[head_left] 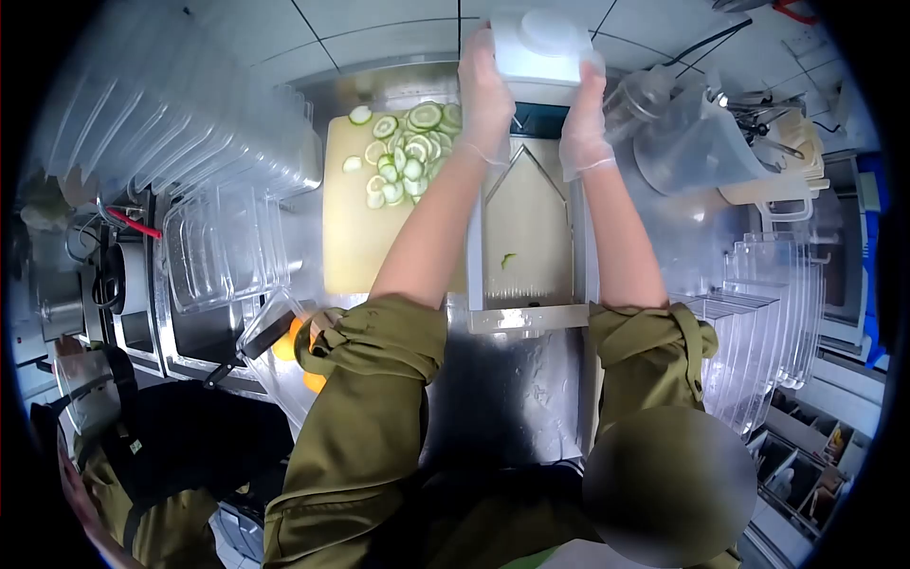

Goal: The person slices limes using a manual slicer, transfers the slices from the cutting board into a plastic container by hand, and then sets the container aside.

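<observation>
My left hand (pixel 485 100) and my right hand (pixel 588 114), both in clear plastic gloves, grip the two sides of a white boxy piece (pixel 540 59) with a round raised top. They hold it at the far end of a mandoline slicer (pixel 580 237), above its dark blade section (pixel 540 120). The slicer lies lengthwise in front of me, with a small green scrap (pixel 508 258) on its bed. To the left, a pile of thin green-rimmed slices (pixel 412 152), apparently cucumber, rests on a yellowish cutting board (pixel 355 247). My fingertips are partly hidden.
Stacked clear containers (pixel 218 123) and an open clear tub (pixel 227 247) stand left. Oranges (pixel 284 346) sit in a clear bin near a black-handled knife (pixel 220 373). At right are a clear jug (pixel 687 142) and clear bins (pixel 758 313). Another person (pixel 171 446) is at lower left.
</observation>
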The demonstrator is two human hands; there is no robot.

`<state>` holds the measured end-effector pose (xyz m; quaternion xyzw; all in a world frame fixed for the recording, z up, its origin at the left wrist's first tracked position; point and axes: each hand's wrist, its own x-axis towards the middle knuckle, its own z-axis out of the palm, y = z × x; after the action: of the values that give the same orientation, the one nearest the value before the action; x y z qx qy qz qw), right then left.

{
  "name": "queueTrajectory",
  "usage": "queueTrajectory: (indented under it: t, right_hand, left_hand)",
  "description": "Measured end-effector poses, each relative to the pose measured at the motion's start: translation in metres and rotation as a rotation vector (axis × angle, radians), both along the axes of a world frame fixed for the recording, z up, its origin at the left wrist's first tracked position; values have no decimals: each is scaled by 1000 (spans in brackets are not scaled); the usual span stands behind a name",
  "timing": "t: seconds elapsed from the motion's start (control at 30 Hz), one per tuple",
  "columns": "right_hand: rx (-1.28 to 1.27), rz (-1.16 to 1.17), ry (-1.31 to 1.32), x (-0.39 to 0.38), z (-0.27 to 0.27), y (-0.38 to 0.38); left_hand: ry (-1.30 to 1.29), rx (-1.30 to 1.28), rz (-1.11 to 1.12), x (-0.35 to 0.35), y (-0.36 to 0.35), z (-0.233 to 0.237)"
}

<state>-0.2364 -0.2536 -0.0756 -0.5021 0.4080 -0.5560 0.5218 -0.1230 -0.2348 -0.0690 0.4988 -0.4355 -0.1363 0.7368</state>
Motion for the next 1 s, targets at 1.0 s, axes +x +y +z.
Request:
queueTrajectory:
  t: [1.0]
  right_hand:
    - [-814, 172, 1071, -53, 102, 159]
  left_hand:
    - [-307, 199, -501, -25, 211, 24]
